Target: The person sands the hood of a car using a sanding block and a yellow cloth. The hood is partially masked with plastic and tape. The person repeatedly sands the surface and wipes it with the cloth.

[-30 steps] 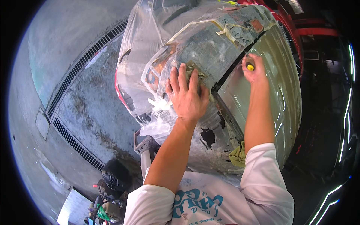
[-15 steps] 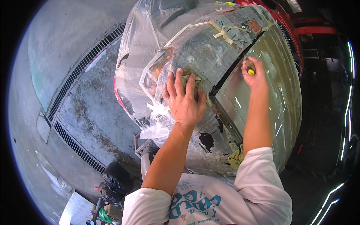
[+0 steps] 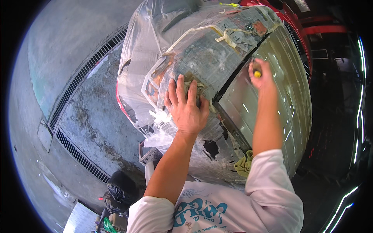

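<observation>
My left hand (image 3: 187, 110) rests with spread fingers on a car covered in masking paper (image 3: 215, 56) and clear plastic sheeting (image 3: 136, 83). Under its fingers and thumb lies a crumpled brownish scrap (image 3: 200, 90), partly hidden. My right hand (image 3: 264, 75) is closed round a tool with a dark, yellow-ended handle (image 3: 257, 73). The tool's working end is hidden, so its kind cannot be told. That fist is over the glossy grey-gold car panel (image 3: 287, 93), close to the dark gap (image 3: 235, 81) along the masking paper's edge.
A yellow-green cloth (image 3: 244, 164) lies at the panel's near corner. Torn masking paper shows a dark hole (image 3: 211, 148). Left on the concrete floor runs a drain grate (image 3: 79, 157); a black plastic bag (image 3: 119, 190) sits lower left. Something red (image 3: 297, 29) stands beyond the car.
The view has shifted slightly. My right hand, still gripping the tool, looks a little blurred and has moved slightly along the panel's edge. My left hand stays spread on the masking paper.
</observation>
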The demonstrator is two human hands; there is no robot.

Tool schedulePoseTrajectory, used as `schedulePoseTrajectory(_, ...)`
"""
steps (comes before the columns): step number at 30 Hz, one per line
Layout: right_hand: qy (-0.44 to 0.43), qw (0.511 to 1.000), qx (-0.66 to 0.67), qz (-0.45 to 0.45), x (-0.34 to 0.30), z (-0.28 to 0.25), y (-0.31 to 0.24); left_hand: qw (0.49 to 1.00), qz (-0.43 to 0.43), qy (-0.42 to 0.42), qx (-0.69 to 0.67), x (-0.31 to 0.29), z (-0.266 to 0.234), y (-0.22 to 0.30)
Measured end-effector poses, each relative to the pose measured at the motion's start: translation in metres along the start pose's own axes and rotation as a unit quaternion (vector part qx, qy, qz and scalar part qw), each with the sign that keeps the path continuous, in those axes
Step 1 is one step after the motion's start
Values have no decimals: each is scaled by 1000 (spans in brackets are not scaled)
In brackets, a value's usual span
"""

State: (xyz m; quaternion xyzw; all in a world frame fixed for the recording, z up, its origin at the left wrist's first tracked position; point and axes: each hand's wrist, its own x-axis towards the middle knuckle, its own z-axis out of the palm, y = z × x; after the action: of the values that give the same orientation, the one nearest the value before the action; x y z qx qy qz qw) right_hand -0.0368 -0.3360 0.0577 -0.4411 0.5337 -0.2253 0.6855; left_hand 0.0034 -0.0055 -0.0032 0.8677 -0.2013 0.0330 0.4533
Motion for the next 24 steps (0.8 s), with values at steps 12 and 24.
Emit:
schedulePoseTrajectory(12, -27, 998, -4, -50, 22, 4, -5, 1000, 1, -8, 5, -1, -3, 1)
schedulePoseTrajectory(24, 16, 995, 76, -59, 53, -5, -33, 1000, 4, -7, 3, 2, -1, 4)
